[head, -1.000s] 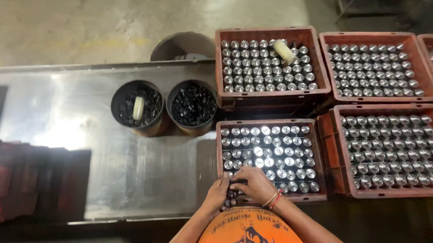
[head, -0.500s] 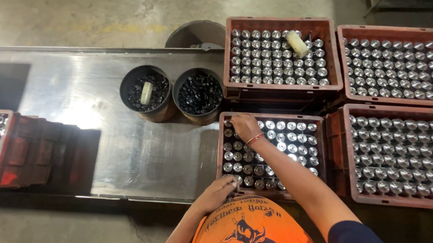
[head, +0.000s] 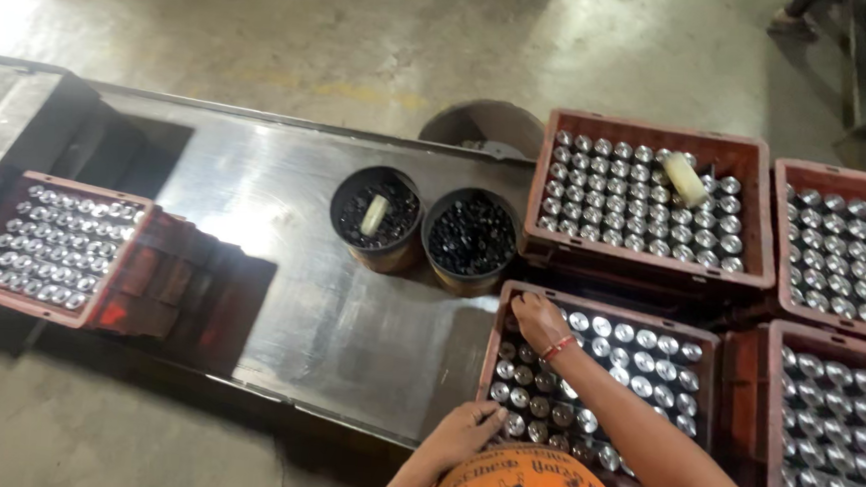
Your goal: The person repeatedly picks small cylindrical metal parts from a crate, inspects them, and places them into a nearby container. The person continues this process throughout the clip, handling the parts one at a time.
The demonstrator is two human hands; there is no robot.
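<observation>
Both hands on the near crate

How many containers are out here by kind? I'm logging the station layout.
Red-brown crates of metal pieces: 5, including the near crate under both hands, left and right.
Round black tubs: 2.
Total: 7.

The single head-worn camera is looking steeply down from above the person, facing away from the body across the steel table. It is framing near crates closely and the far floor distantly.
</observation>
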